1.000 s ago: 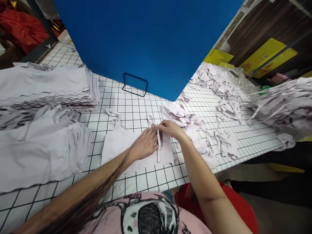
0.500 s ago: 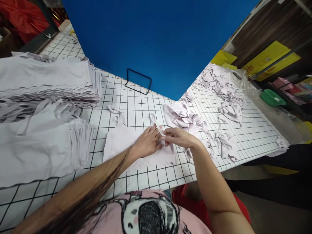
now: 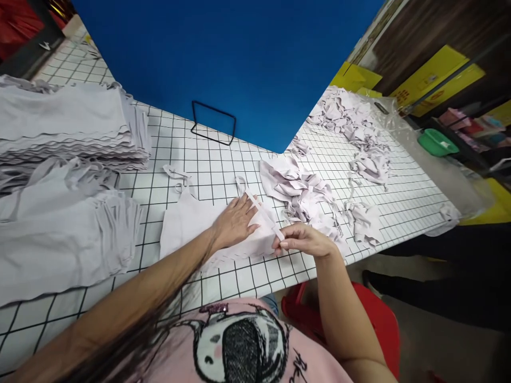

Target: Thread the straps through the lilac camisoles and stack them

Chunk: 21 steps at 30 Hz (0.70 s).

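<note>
A pale lilac camisole [image 3: 179,224] lies spread on the grid-patterned table [image 3: 247,287] in front of me. My left hand [image 3: 235,223] rests flat on the garment, fingers spread, pressing it down. One thin shoulder strap [image 3: 259,209] runs from near the left fingertips down to my right hand [image 3: 302,239], pinched between thumb and fingers over the garment's right edge. The other strap [image 3: 175,173] lies loosely curled at the upper left. Just beyond my right hand is a crumpled heap of similar garments [image 3: 299,186].
Two neat stacks of folded camisoles, the far stack [image 3: 64,114] and the near stack [image 3: 59,239], stand on the left. A big blue board [image 3: 231,64] hangs over the back, with a black wire frame [image 3: 213,139] below. More crumpled garments [image 3: 343,117] lie right, near a green basin [image 3: 437,142].
My right hand has drawn the strap down and to the right, away from my left hand, pulling it straight. My left hand stays flat on the camisole. The view has shifted slightly.
</note>
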Each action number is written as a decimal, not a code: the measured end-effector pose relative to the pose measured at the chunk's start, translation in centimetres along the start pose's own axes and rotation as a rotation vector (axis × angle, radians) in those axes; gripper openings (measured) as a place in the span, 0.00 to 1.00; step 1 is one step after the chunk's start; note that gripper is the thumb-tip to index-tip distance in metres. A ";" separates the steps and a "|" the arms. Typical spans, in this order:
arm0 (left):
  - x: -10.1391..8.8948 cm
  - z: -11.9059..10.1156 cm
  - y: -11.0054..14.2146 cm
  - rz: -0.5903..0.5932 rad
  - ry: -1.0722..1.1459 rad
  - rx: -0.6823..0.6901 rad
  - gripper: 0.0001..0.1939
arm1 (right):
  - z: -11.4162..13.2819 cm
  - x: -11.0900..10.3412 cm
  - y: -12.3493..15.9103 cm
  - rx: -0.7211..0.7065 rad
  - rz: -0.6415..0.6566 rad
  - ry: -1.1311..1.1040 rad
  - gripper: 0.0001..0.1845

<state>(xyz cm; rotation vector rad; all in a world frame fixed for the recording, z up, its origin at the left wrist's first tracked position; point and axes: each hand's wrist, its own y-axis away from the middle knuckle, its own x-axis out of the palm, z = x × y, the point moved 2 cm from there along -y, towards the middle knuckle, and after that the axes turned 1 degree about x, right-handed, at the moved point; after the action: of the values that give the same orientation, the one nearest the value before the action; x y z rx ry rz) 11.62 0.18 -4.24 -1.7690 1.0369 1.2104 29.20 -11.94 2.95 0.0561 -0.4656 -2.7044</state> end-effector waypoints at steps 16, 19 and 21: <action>-4.6 2.0 0.9 -0.045 0.267 -0.232 0.13 | -1.7 -1.1 -8.4 -0.125 -0.570 -0.376 0.15; -3.7 1.6 0.6 -0.045 0.268 -0.250 0.14 | -2.8 -0.8 -8.9 -0.123 -0.569 -0.348 0.16; -3.2 1.4 0.3 -0.056 0.270 -0.253 0.15 | -3.0 -0.8 -9.0 -0.137 -0.572 -0.341 0.17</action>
<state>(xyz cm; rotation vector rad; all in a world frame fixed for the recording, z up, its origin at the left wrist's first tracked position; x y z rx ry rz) 10.13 1.98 -1.64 -2.1905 1.0109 1.1289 26.91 -4.79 -2.88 -0.3693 -0.4036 -3.3209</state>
